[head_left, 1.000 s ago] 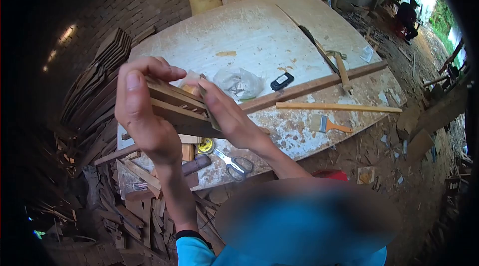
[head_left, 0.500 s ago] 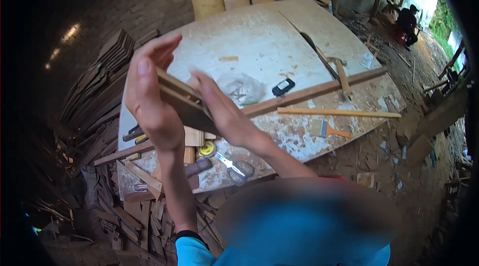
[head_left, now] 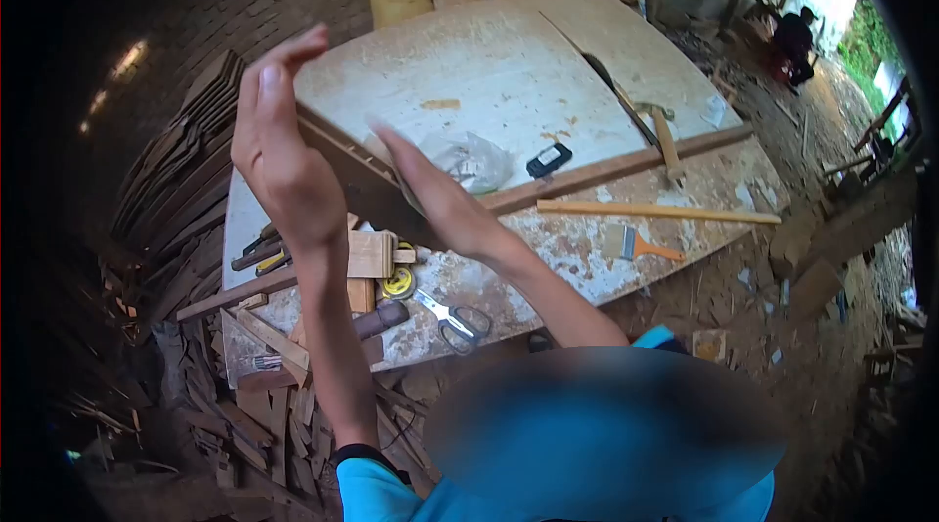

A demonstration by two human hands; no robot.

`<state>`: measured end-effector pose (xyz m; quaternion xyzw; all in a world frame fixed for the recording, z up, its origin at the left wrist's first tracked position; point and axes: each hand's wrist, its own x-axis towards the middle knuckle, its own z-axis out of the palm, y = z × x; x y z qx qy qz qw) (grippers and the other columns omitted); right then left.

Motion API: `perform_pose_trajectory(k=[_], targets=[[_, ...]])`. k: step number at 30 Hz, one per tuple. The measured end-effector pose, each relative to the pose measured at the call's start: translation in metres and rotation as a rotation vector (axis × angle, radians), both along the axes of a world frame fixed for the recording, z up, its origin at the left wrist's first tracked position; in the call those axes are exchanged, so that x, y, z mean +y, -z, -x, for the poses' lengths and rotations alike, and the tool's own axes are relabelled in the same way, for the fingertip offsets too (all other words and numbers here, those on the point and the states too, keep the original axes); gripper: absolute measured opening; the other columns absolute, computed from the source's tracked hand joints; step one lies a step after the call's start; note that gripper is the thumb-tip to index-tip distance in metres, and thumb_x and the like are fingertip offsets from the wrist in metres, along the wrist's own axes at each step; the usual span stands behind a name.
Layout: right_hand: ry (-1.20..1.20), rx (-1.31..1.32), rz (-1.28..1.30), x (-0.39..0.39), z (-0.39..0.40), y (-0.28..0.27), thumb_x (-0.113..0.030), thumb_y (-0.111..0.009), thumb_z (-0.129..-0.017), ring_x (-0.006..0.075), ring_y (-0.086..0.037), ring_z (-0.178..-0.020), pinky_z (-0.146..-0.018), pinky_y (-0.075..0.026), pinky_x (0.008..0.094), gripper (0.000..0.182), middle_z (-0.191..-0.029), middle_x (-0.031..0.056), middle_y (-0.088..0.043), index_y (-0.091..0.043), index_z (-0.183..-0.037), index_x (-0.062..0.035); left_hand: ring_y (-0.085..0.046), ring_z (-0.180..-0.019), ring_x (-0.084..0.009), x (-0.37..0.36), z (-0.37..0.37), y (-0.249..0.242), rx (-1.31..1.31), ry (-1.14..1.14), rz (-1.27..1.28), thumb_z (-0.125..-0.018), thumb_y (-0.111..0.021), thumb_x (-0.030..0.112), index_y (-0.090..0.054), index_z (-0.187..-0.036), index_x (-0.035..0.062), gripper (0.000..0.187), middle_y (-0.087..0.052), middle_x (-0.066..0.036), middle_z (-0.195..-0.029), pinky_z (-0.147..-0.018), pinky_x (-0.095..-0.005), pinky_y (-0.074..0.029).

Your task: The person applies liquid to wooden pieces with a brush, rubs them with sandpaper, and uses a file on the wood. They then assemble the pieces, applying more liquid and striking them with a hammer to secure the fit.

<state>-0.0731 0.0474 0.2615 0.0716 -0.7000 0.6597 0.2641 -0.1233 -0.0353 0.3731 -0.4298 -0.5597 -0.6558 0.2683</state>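
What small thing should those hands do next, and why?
Perhaps curl the left hand's fingers around the wooden piece: it is between that hand and the right hand, above the table, and both hands' fingers look mostly extended, not wrapped.

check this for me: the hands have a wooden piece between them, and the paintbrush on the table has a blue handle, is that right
Not quite: the head view shows that the paintbrush has an orange handle, not a blue one. The rest stands: the left hand and right hand have a wooden piece between them, and the brush is on the table.
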Motion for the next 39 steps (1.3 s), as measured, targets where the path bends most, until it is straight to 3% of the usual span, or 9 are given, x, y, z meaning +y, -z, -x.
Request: perform_pose_trajectory(k=[4,7,12,15,18,21,24,30,39], targets=[[-0.040,-0.300,0.037,0.003,0.002,0.016,-0.045,-0.021,-0.095,0.0293,-0.019,-0.135,-0.110,-0.014,0.0353,0.065,-0.143,0.0210,-0.023,-0.022,-0.137,0.0046,-0.056,-0.094,-0.0202,-0.010,0.008,0.000,0.021,-0.026,0.012,-0.093,-0.034,0.020,-0.060,-0.089,-0.0043,0.035,-0.063,-0.014,-0.099,-0.088,-0.0303,-0.039],[0.017,-0.048,-0.005,-0.014,-0.023,-0.052,-0.049,-0.017,-0.095,0.0259,-0.025,-0.133,-0.109,-0.017,0.0338,0.066,-0.142,0.0177,-0.028,-0.022,-0.139,-0.0002,-0.056,-0.089,-0.0196,0.004,-0.014,-0.003,-0.066,0.017,0.033,-0.093,-0.034,0.017,-0.058,-0.085,-0.0042,0.032,-0.062,-0.016,-0.095,-0.086,-0.0295,-0.040],[-0.154,-0.355,0.085,0.019,0.004,0.052,-0.039,-0.014,-0.096,0.0299,-0.021,-0.135,-0.109,-0.016,0.0350,0.060,-0.141,0.0215,-0.028,-0.024,-0.137,0.0040,-0.057,-0.077,-0.0167,-0.004,0.010,0.004,-0.084,0.045,-0.009,-0.093,-0.033,0.019,-0.057,-0.083,-0.0032,0.034,-0.062,-0.011,-0.088,-0.074,-0.0278,-0.041],[-0.067,-0.070,-0.139,0.009,0.000,-0.021,-0.041,-0.013,-0.096,0.0269,-0.022,-0.134,-0.109,-0.017,0.0338,0.061,-0.142,0.0197,-0.028,-0.026,-0.136,0.0028,-0.057,-0.075,-0.0164,0.005,-0.008,-0.002,-0.131,0.010,0.032,-0.093,-0.034,0.021,-0.057,-0.082,-0.0024,0.034,-0.061,-0.010,-0.086,-0.070,-0.0282,-0.041],[-0.012,-0.070,-0.167,0.016,0.000,0.014,-0.043,-0.014,-0.096,0.0281,-0.026,-0.132,-0.108,-0.019,0.0349,0.061,-0.141,0.0189,-0.030,-0.028,-0.136,0.0015,-0.057,-0.074,-0.0164,0.009,-0.017,-0.004,-0.163,-0.056,0.076,-0.094,-0.034,0.022,-0.059,-0.085,-0.0013,0.036,-0.061,-0.009,-0.085,-0.070,-0.0286,-0.042],[-0.062,-0.355,0.237,0.023,-0.011,0.070,-0.054,-0.011,-0.093,0.0328,-0.023,-0.133,-0.108,-0.017,0.0359,0.070,-0.140,0.0219,-0.029,-0.016,-0.140,-0.0015,-0.056,-0.073,-0.0159,0.006,-0.016,-0.003,-0.197,-0.024,0.058,-0.094,-0.034,0.027,-0.059,-0.085,-0.0003,0.038,-0.061,-0.010,-0.086,-0.070,-0.0280,-0.043],[-0.022,-0.214,0.263,0.023,-0.011,0.049,-0.059,-0.013,-0.091,0.0323,-0.025,-0.132,-0.107,-0.018,0.0344,0.076,-0.138,0.0245,-0.031,-0.007,-0.142,-0.0030,-0.055,-0.071,-0.0145,0.016,-0.025,-0.007,-0.186,0.022,0.092,-0.094,-0.034,0.027,-0.058,-0.085,0.0002,0.037,-0.060,-0.009,-0.083,-0.068,-0.0271,-0.042],[-0.028,-0.119,0.422,0.042,-0.015,0.058,-0.057,-0.018,-0.093,0.0231,-0.053,-0.102,-0.091,-0.040,0.0343,0.071,-0.113,0.0170,-0.052,-0.023,-0.136,-0.0009,-0.051,-0.066,-0.0117,0.027,-0.032,-0.007,-0.190,0.070,0.097,-0.093,-0.037,0.028,-0.056,-0.084,0.0019,0.034,-0.051,-0.004,-0.071,-0.061,-0.0244,-0.039],[0.322,-0.258,1.161,0.076,-0.009,0.231,-0.021,-0.056,-0.086,0.0223,-0.057,-0.091,-0.082,-0.048,0.0328,0.033,-0.102,0.0129,-0.051,-0.048,-0.109,0.0014,-0.050,-0.062,-0.0102,0.016,-0.022,-0.004,-0.165,0.117,0.053,-0.093,-0.039,0.024,-0.055,-0.081,0.0018,0.031,-0.051,-0.004,-0.067,-0.058,-0.0225,-0.039]])
